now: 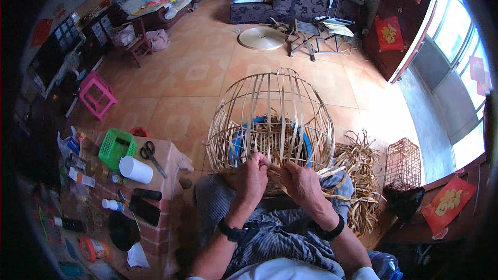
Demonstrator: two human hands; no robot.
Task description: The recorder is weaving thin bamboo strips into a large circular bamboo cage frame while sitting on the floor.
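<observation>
A round openwork basket frame (217, 124) of thin pale strips rests at my lap, its near edge towards me. Through its bars a blue-rimmed tub (236, 148) holding dry leaf strips shows. My left hand (252, 173) is closed in a pinch at the frame's near edge; a pale strip end rises beside its fingertips. Close on its right, my right hand (302, 182) is closed around dried leaf strips (336, 176), whose loose ends trail out to the right. The fingertips of both hands are partly hidden. Dark bands circle both wrists.
At left, a table (165, 197) carries a green basket (116, 148), white cup (136, 169), scissors (150, 156), phone (145, 210) and bottles. A heap of dried leaves (363, 197) lies right of my knee, beside a wire cage (403, 163). A pink stool (97, 95) stands farther off.
</observation>
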